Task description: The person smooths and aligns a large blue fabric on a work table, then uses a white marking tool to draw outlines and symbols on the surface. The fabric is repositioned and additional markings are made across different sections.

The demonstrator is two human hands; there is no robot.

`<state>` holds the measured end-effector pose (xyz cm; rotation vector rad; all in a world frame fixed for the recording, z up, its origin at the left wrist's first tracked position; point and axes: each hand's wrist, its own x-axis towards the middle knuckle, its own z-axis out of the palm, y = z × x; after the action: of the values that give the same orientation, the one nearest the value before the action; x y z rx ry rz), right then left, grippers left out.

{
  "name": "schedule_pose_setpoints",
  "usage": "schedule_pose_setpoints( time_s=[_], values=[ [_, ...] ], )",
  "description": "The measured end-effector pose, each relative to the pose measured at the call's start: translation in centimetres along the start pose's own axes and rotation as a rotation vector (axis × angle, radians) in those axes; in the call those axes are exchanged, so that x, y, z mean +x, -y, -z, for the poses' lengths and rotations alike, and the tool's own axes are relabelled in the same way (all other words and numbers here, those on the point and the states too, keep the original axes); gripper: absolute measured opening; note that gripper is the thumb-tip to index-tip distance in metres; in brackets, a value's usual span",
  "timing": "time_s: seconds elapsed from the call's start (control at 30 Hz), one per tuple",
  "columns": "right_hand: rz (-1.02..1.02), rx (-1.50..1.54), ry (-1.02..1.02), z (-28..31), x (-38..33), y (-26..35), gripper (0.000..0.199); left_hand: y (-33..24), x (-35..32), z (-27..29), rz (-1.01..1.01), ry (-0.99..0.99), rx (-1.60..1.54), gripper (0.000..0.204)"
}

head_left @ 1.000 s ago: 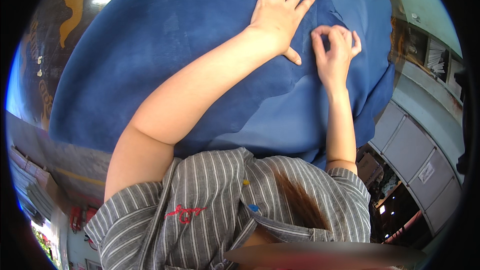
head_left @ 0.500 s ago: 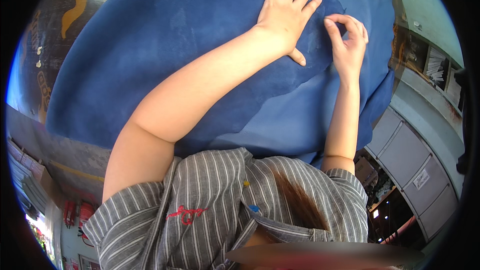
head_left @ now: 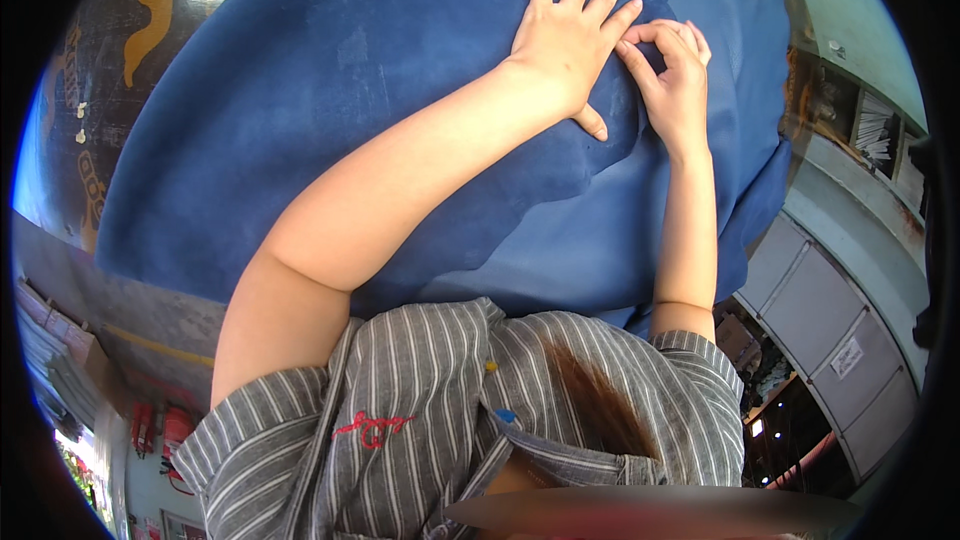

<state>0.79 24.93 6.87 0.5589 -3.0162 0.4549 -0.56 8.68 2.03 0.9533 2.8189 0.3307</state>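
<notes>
A large sheet of blue material [head_left: 330,70], which looks like a leather hide, is spread out before me, its darker side up on the left. Along its ragged edge, a lighter blue layer [head_left: 560,240] shows underneath and to the right. My left hand [head_left: 565,45] lies flat on the dark side with fingers spread. Close beside its fingertips, my right hand [head_left: 675,80] pinches the edge of the dark layer between thumb and forefinger. Exactly what sits between those fingertips is partly hidden.
A dark surface with orange marks [head_left: 110,80] lies under the hide at the left. Grey panels [head_left: 835,340] and shelves holding stacked papers [head_left: 872,130] stand at the right. A red fire extinguisher [head_left: 178,430] is at the lower left.
My right hand has moved left, closer to my left hand, and the ragged edge of the dark layer has shifted left with it. My left hand has stayed nearly in place.
</notes>
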Motion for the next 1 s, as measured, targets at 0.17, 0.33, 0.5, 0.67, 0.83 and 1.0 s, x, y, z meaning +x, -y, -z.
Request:
schedule_pose_setpoints(
  time_s=[0.17, 0.33, 0.5, 0.67, 0.83, 1.0],
  values=[
    [-0.018, -0.125, 0.155, 1.2, -4.1, 2.5, 0.01, 0.0, -0.1, 0.0, -0.013, 0.014, -0.005, 0.137],
    [0.076, -0.083, 0.206, 1.8, -2.7, 0.0, 0.007, 0.0, -0.1, 0.3, -0.005, 0.016, -0.004, 0.138],
    [-0.058, -0.058, 0.012, -0.1, -0.1, -1.9, 0.009, 0.5, 0.0, 0.2, -0.01, -0.01, -0.026, 0.138],
    [-0.08, -0.107, 0.319, 2.4, -6.0, 0.9, 0.008, 0.1, -0.1, 0.0, -0.021, 0.023, -0.018, 0.137],
    [-0.15, -0.045, 0.117, 2.8, -7.6, -1.6, 0.008, 0.5, 0.3, 0.3, 0.005, -0.007, -0.08, 0.137],
    [-0.82, 0.414, -0.697, 1.4, -12.0, 0.1, 0.05, 1.2, 1.3, 0.5, 0.042, -0.059, -0.109, 0.136]
  ],
)
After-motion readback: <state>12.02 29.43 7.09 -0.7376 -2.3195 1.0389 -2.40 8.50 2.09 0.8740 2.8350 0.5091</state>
